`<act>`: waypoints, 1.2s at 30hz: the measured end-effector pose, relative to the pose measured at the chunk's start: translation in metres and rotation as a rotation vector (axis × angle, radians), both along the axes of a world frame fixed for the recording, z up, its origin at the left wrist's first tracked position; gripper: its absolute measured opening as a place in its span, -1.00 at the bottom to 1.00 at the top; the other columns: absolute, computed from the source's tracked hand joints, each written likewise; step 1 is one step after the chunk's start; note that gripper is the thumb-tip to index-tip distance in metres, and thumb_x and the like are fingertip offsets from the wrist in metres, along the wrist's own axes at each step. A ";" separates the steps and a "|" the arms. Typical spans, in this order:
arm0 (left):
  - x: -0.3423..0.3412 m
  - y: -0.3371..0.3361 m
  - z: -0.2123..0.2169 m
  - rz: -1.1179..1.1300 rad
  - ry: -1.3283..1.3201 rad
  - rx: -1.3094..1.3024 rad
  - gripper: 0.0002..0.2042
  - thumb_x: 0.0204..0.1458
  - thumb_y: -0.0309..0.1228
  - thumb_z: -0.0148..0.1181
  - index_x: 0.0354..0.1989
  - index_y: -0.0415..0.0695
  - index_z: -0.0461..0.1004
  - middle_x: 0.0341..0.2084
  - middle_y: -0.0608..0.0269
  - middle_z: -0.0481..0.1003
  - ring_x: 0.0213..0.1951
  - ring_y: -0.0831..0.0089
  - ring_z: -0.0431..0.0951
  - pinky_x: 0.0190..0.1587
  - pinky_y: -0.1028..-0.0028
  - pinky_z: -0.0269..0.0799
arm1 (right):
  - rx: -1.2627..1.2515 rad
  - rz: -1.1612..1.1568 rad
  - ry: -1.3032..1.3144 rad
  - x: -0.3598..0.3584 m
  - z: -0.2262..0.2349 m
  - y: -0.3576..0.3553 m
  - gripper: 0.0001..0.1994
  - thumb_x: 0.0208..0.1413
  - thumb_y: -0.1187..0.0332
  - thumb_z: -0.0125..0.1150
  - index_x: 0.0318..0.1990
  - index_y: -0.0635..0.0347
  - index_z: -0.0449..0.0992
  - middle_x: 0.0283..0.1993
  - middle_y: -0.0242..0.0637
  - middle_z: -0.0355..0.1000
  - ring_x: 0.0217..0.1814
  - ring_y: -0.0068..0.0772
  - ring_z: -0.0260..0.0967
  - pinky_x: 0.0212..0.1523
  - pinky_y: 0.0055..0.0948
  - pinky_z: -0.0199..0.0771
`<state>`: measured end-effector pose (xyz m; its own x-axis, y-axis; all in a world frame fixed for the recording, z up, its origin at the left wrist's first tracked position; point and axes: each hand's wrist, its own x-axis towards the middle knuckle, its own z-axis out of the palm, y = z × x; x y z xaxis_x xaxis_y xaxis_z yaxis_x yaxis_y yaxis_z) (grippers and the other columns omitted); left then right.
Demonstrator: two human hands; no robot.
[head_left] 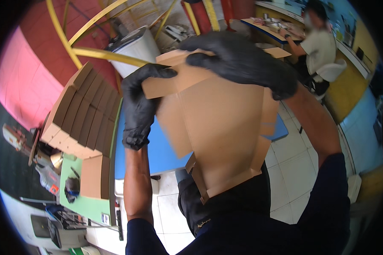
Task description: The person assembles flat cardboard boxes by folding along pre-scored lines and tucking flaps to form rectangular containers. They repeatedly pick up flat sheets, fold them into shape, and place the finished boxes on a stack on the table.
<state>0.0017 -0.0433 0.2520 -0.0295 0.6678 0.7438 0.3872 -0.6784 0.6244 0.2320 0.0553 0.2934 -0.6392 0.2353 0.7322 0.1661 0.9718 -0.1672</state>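
Note:
A partly folded brown cardboard box (221,123) is held up in front of me, its near end close to my lap. My left hand (141,100), in a black glove, grips the far left corner, with the thumb over a side flap. Across the far edge lies my right hand (242,63), also gloved in black, its fingers bent over the cardboard; its fingertips reach the upper left flap. Some flaps stand up along the near end and right side. The left side panel is blurred. Beneath the box is a blue tabletop (134,159).
Left of me, stacked brown boxes (83,112) stand on a green table (91,208), with a single box (95,176) at their near end. Yellow metal bars (110,55) and a white bin (136,44) are beyond. At far right a person (321,46) sits at another table.

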 end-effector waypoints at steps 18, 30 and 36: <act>0.032 -0.050 0.111 0.377 0.884 -0.432 -0.78 0.21 -0.38 0.31 -0.12 -0.29 0.67 -0.38 0.13 0.69 -0.33 0.69 0.50 -0.21 0.46 0.46 | 0.097 0.116 0.055 0.002 0.006 -0.018 -0.73 0.17 0.26 0.37 -0.10 0.28 0.67 -0.26 -0.06 0.63 -0.21 -0.04 0.61 -0.08 -0.14 0.56; -0.003 -0.033 0.106 0.290 0.884 -0.413 -0.72 0.18 -0.24 0.37 -0.23 -0.26 0.65 -0.46 0.24 0.60 -0.38 0.56 0.53 -0.24 0.47 0.43 | -0.081 0.120 -0.184 0.037 0.022 -0.021 -0.81 0.20 0.33 0.33 -0.23 0.32 0.62 -0.34 0.06 0.57 -0.24 0.04 0.58 -0.18 -0.20 0.54; -0.005 -0.044 0.103 0.409 0.819 -0.444 -0.73 0.18 -0.25 0.32 -0.30 -0.27 0.64 -0.52 0.16 0.56 -0.47 0.47 0.49 -0.28 0.42 0.41 | -0.193 -0.052 -0.151 0.040 0.002 -0.012 -0.67 0.15 0.27 0.42 -0.02 0.29 0.66 -0.07 -0.07 0.62 -0.08 -0.20 0.58 -0.01 -0.29 0.55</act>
<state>-0.0037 -0.0871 0.3546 0.0896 0.9415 0.3249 0.9591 -0.1695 0.2266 0.2718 0.0429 0.2953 -0.7215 0.3967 0.5676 0.2524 0.9139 -0.3179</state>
